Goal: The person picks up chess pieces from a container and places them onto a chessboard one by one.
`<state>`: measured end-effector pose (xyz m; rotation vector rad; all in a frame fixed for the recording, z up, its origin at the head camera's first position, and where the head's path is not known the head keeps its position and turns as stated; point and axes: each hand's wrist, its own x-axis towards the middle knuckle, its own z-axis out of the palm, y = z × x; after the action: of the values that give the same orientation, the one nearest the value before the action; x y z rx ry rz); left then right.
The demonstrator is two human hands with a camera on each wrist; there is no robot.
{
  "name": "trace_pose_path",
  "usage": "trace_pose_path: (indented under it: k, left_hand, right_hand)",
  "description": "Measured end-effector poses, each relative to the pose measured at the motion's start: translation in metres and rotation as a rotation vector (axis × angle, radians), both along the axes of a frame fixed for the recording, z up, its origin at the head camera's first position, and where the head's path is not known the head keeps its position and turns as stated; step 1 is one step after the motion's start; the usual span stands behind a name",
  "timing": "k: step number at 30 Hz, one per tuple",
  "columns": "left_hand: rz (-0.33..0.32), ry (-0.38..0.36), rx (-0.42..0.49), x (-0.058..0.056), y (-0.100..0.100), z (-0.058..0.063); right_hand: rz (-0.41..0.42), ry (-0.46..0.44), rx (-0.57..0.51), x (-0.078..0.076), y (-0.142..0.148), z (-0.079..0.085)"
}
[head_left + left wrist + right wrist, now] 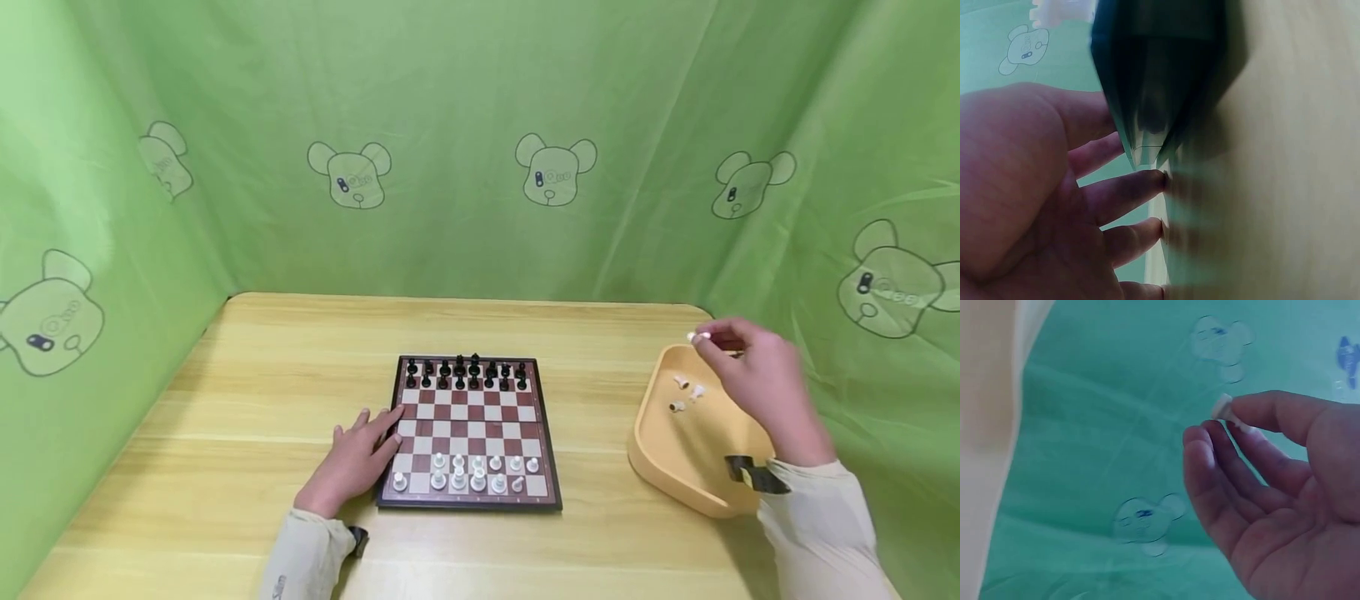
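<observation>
My right hand (757,387) is raised over the orange tray (651,475) and pinches a small white chess piece (1222,407) between thumb and finger. In the right wrist view the other fingers curve below it. My left hand (352,460) lies at the left edge of the chessboard (472,429), its thumb and a finger touching the board; in the left wrist view other fingertips rest on the table. Black pieces (460,371) fill the two far rows. White pieces (458,478) stand in the two near rows, one of them (517,484) tilted or lying.
In the tray lie several loose white pieces (677,407); part of its inside is hidden by my right hand and arm. The wooden table (300,350) ends against green curtains (450,250) at the back and sides.
</observation>
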<state>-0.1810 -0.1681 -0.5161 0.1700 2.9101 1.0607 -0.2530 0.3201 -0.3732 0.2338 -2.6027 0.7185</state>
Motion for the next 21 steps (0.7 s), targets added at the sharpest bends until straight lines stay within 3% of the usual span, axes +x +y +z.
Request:
trace_pose_path:
  k: [8,14,21]
  left_hand:
    - [-0.002,-0.005,-0.004,-0.001,0.000,-0.001]
    - [0.001,-0.006,-0.013,-0.002,0.000,-0.002]
    - [-0.001,-0.003,-0.016,-0.002,0.000,-0.003]
  right_hand:
    - [0.005,0.182,-0.189,0.023,-0.031,0.018]
    - [0.142,0.395,-0.310,0.034,-0.052,0.023]
    - [0.286,0.488,-0.333,0.040,-0.073,0.022]
